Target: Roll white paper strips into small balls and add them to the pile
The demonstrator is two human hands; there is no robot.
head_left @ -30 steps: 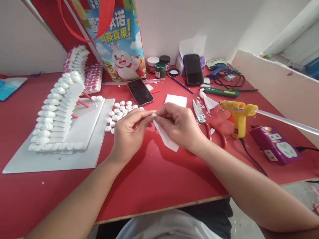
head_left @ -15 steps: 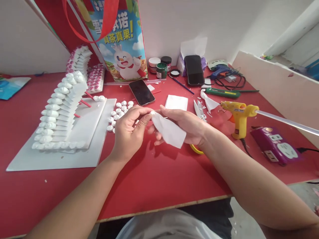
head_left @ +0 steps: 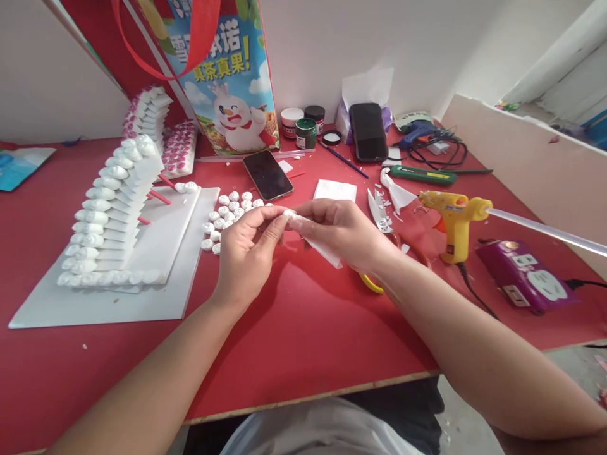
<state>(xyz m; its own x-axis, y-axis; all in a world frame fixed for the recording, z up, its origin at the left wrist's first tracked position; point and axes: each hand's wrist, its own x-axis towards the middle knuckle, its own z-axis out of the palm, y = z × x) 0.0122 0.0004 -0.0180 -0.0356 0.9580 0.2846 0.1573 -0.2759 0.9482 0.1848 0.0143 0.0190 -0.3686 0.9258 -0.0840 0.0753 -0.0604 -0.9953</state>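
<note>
Between my hands is a strip of white tissue paper (head_left: 325,251), its far end rolled into a small bud. My left hand (head_left: 251,246) pinches the rolled end between thumb and forefinger. My right hand (head_left: 348,230) grips the strip beside the bud, thumb on top, and the loose tail slants down beneath its fingers. Just behind my left hand lie several small white rolled paper rosettes (head_left: 227,215). A flat stack of white paper squares (head_left: 336,189) is beyond my right hand. Scissors (head_left: 372,283) with yellow and red handles lie partly under my right wrist.
A stepped white model (head_left: 109,215) edged with rosettes stands on a white board (head_left: 142,309) at left. To the right are a yellow glue gun (head_left: 455,221), a purple power box (head_left: 524,275) and a green cutter (head_left: 422,175). Phones (head_left: 269,175), paint jars (head_left: 306,134) and a bag (head_left: 237,95) sit behind.
My right hand has turned over and closed on the strip near the bud. The paper, spread wide before, now shows as a narrower, folded tail. My left hand keeps its pinch.
</note>
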